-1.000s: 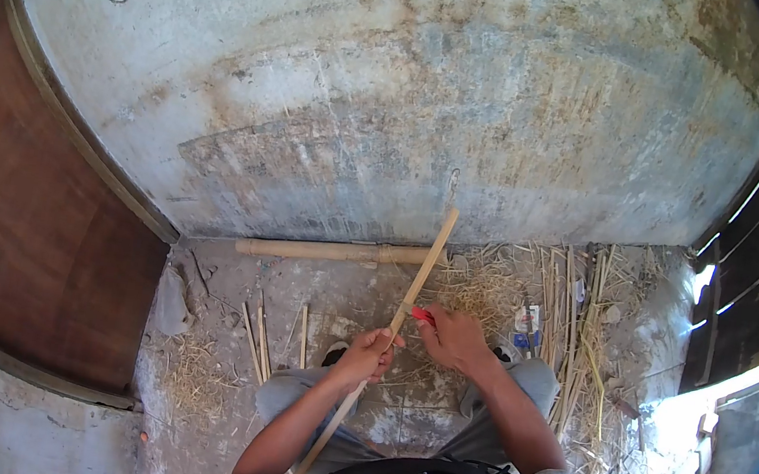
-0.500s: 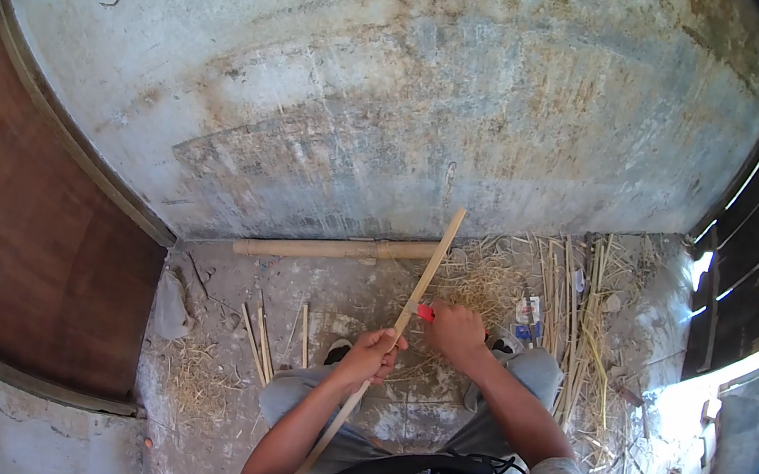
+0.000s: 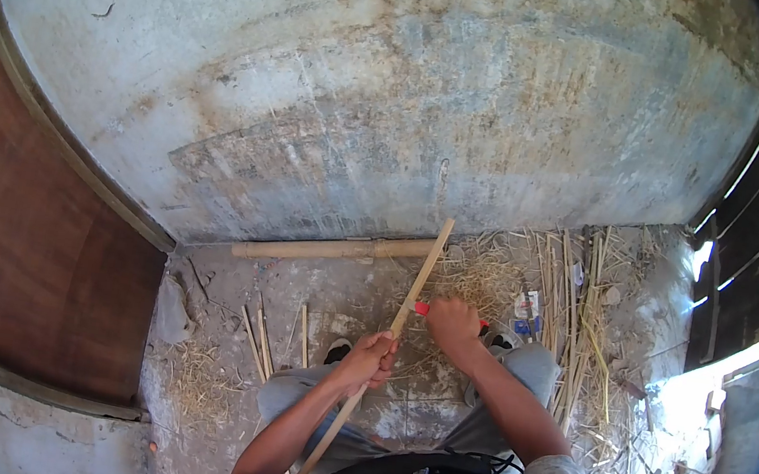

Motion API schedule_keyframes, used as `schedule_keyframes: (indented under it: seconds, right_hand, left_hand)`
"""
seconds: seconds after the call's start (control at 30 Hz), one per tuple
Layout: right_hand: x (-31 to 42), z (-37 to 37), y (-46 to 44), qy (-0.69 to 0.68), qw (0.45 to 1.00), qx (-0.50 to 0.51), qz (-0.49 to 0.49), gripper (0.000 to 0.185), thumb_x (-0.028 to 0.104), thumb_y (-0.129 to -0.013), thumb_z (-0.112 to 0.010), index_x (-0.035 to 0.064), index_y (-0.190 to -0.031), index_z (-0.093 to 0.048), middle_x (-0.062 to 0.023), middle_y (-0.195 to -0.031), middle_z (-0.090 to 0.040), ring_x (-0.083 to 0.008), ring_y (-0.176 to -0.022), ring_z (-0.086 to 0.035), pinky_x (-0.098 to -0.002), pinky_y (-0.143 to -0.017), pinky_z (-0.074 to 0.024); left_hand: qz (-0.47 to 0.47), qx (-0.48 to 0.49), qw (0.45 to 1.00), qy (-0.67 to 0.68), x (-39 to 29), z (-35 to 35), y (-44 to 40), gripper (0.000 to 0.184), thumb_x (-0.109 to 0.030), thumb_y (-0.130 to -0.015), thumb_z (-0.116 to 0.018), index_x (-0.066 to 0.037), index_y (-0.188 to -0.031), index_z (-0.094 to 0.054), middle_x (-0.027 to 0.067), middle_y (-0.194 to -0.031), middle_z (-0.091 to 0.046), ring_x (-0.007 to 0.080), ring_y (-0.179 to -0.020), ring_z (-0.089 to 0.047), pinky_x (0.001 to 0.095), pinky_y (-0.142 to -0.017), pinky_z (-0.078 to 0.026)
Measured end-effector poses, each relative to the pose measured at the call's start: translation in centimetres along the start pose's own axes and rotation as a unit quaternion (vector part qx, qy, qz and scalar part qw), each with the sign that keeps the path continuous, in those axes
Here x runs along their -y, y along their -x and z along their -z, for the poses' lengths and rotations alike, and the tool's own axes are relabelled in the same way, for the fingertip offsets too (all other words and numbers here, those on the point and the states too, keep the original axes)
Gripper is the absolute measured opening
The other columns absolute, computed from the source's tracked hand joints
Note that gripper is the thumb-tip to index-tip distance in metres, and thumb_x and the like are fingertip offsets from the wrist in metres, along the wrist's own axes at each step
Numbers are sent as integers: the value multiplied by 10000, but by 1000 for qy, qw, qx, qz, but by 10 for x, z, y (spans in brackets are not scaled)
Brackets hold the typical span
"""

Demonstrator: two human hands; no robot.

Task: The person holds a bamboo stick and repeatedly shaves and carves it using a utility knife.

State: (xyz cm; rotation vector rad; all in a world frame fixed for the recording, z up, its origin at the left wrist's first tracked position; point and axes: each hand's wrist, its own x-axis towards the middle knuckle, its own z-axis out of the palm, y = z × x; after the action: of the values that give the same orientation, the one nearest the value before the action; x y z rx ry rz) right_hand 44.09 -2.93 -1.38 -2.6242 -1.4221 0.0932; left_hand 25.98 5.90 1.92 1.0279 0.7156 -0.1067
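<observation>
Bracing the pale strip (image 3: 430,263) seems key: in the head view it slants from near left to far centre, left hand (image 3: 368,360) with fingers curled around it, right hand (image 3: 452,325) fisted round a red-handled blade (image 3: 422,309) at its right edge; a shallow angle should help.

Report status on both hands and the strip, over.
Left hand closed around the pale strip. Right hand gripping red-handled tool, front end at the strip. Nothing seen blocking the strip's upper end.
</observation>
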Motion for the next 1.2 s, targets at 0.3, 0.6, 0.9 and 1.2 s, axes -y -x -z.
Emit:
schedule_keyframes:
  seconds: [0.3,0.6,0.9,1.2]
  right_hand:
    - [-3,7,-4,-3,999,31,5,161,154,-867,-567,85,-879,-712,-154,-895,-704,-307,-836,-710,-435,-706,-561]
    - [-77,7,-39,-57,980,-22,-188,166,140,-880,-567,44,-940,-689,-182,-950,-691,-341,-911,-695,-477,-819,-544]
    - [-73,90,-33,-153,972,-79,-160,196,189,-832,-613,51,-930,-712,-219,-934,-685,-404,-910,-673,-487,-803,-547]
    - [-21,34,-23,-169,984,-57,-25,202,180,-786,-663,64,-951,-674,-213,-905,-672,-402,-870,-662,-502,-779,-534]
  left_hand:
    - [9,-13,1000,-26,0,-3,6,314,-402,-1049,-381,-154,-867,-442,-62,-624,-317,40,-440,-251,237,-381,-172]
    - [62,23,996,-60,28,6,25,318,-388,-1050,-384,-134,-868,-441,-52,-627,-330,51,-445,-256,245,-389,-181]
    - [-7,81,997,3,-4,14,19,364,-417,-1051,-356,-93,-990,-509,-31,-663,-403,55,-437,-298,227,-374,-227]
    - [30,29,999,32,-32,9,-34,381,-383,-1062,-327,-73,-962,-524,-21,-663,-413,54,-420,-305,226,-350,-246]
